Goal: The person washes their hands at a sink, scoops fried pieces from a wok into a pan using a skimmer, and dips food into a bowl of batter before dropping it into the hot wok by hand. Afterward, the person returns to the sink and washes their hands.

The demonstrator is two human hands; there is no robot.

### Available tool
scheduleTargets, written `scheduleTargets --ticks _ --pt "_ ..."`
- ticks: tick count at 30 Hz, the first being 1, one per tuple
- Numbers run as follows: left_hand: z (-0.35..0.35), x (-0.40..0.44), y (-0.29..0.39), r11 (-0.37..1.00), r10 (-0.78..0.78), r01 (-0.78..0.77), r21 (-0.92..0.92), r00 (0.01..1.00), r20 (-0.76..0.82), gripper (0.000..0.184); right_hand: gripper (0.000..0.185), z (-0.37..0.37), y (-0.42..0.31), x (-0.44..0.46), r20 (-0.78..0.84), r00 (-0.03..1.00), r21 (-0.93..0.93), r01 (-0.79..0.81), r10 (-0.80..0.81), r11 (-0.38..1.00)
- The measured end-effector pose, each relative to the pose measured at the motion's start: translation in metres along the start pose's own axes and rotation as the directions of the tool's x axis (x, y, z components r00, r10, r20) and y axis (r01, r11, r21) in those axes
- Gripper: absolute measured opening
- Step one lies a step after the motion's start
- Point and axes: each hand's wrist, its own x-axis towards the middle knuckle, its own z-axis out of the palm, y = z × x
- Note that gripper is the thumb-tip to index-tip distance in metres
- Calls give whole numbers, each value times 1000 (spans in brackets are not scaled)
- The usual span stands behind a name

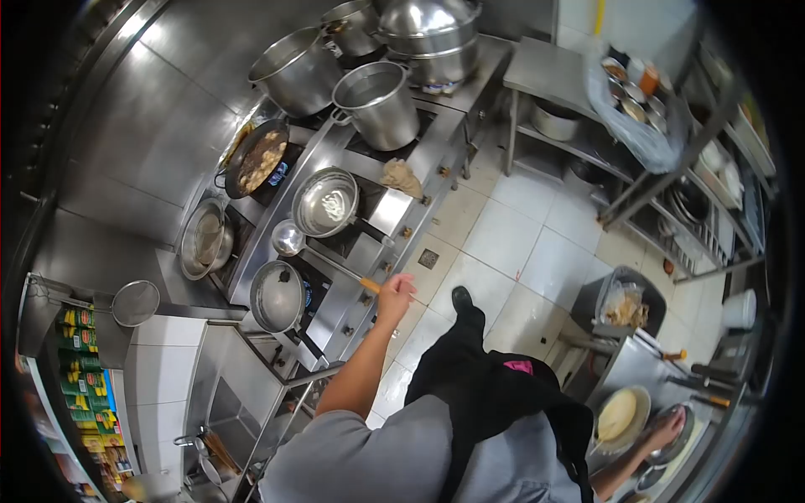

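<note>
The left hand (397,296), fingers loosely bent, grips the orange handle end of a shiny steel ladle (288,238); its round head lies between two frying pans (277,298), the handle crossing the stove's (391,211) front edge; left arm outstretched; right hand (667,430) at a metal bowl (677,446), grip unclear

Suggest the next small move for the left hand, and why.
Probably lift the ladle clear of the stove: the left hand grips its handle, its bowl sits between the pan with pale streaks and the pan by the blue flame, and the right hand is away at a round metal vessel.
</note>
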Motion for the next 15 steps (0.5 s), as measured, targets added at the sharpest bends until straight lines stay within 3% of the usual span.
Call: scheduleTargets --ticks 1,2,3,4,5,7,9,11,13,14,15 --pt "-9 14 2 985 -112 85 -152 977 -179 19 23 51 -44 -17 73 997 109 -18 10 994" --pt "-19 29 -7 982 -113 80 -171 974 -195 19 21 76 -53 -19 178 982 86 45 -59 995" --pt "-29 48 -29 999 5 12 34 889 -459 18 20 104 -64 -18 287 949 65 113 -127 991" --pt "-37 68 -54 970 157 14 245 731 -664 17 20 137 -98 -38 322 924 70 196 -208 978" --pt "-46 83 -83 975 135 28 220 711 -690 17 22 160 -90 -31 348 902 80 242 -255 967" --pt "-64 98 -135 955 55 224 192 505 -862 14 26 201 -115 -45 479 872 -13 124 -103 992" --pt "-68 97 -149 935 -36 333 119 424 -905 12 23 247 -77 -29 613 737 -22 376 -284 926" --pt "-87 100 -149 899 -128 437 31 329 -936 11 22 295 -61 -46 714 604 43 467 -354 883" --pt "-102 93 -131 985 -24 162 61 475 -880 9 24 333 -32 -52 867 461 -62 476 -189 877" --pt "-113 88 -112 983 -45 179 40 447 -894 9 24 346 -22 -58 914 396 -126 484 -88 866" --pt "-135 86 -79 994 -11 96 43 496 -868 11 24 361 -18 -63 941 340 -173 488 -4 856"
